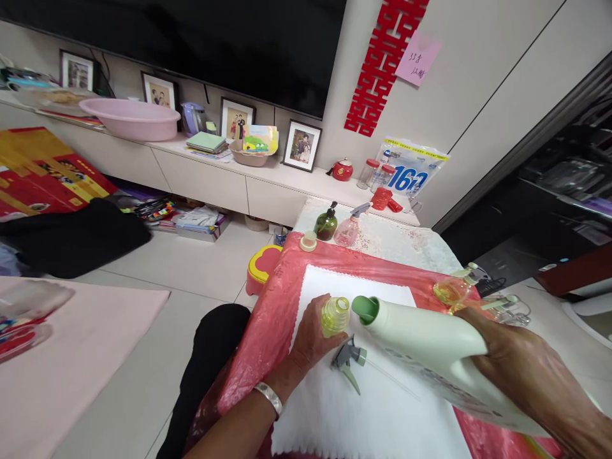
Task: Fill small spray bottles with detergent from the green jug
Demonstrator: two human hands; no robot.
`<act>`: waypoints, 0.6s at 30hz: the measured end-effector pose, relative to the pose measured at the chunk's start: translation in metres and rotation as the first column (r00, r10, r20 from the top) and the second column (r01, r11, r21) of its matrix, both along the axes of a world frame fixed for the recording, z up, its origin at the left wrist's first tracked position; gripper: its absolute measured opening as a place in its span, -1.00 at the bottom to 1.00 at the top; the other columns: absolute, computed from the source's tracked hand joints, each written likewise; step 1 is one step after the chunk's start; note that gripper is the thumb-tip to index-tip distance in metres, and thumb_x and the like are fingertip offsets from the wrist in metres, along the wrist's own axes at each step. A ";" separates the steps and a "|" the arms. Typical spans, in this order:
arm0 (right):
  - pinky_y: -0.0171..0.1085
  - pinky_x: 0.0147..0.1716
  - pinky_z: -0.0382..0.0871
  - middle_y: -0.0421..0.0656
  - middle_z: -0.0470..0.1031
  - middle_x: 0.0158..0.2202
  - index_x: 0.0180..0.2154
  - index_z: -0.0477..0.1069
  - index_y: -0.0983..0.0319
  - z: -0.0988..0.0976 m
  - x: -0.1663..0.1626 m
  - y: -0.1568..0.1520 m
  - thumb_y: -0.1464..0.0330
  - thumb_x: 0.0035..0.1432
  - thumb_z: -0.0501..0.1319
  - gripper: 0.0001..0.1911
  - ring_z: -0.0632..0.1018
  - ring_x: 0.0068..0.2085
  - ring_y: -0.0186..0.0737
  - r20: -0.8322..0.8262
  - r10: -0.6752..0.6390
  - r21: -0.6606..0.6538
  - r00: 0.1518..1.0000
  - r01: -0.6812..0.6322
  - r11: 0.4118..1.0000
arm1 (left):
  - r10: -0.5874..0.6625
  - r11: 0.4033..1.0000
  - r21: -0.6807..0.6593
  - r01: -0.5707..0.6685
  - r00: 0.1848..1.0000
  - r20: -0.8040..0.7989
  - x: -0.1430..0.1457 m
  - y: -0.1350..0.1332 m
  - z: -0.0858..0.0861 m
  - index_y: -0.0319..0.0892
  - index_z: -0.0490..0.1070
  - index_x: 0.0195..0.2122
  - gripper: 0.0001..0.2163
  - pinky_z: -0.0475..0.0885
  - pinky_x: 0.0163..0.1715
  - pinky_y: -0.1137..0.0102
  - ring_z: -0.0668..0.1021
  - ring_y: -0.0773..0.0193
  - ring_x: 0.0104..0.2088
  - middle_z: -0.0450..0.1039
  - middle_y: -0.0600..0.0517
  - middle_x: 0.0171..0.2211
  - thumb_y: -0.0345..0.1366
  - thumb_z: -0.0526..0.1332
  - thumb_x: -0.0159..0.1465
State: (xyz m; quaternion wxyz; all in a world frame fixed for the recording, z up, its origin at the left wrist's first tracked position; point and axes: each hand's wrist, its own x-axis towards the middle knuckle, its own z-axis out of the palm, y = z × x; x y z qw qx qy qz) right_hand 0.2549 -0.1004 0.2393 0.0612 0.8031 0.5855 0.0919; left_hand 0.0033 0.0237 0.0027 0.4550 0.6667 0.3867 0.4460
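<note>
The left hand (pixel 310 338) has its fingers curled around a small yellow-green bottle (pixel 335 319) over the red-covered tabletop (pixel 268 331), the open mouth facing up; whether its base rests on the white sheet (pixel 315 421) below, I cannot tell. The right hand (pixel 519 357) grips the rear of a large pale green jug (pixel 425 331), its fingers closed there though mostly hidden, and the jug lies tilted so that its green spout (pixel 366 310) is just beside the bottle's mouth, apart from it. A grey-and-green spray head (pixel 352 354) lies on the sheet just below the spout, its thin tube (pixel 394 378) running to the right beside the jug, so it takes up the space nearest the two hands. The jug's body also hides a good part of the sheet. To the right, close beyond the right hand, a yellow pump bottle (pixel 452 291) sits on the red covering, with other clear items partly hidden behind that hand. At the tabletop's far left corner is a small cream cap (pixel 308 241), and near it a dark green pump bottle (pixel 326 224) and a pink spray bottle (pixel 348 231) before a white lace cloth (pixel 415 239). Left of that corner, on the floor, is a yellow and red stool (pixel 264 262). Well beyond, a low cabinet (pixel 201 180) carries a pink basin (pixel 134 121), framed photos and a red pot (pixel 342 170).
</note>
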 end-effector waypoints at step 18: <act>-0.31 -0.35 0.26 -0.33 0.59 -0.25 0.00 0.36 -0.06 0.017 -0.006 0.012 0.46 0.13 0.11 -0.57 0.60 -0.22 -0.15 0.078 -0.023 -0.252 0.997 0.042 0.967 | -0.008 1.000 0.022 0.008 1.000 0.005 0.000 -0.002 0.000 -0.09 0.15 0.25 -0.20 0.35 0.24 -0.07 0.44 -0.11 0.21 0.34 -0.15 0.19 -0.24 0.49 0.01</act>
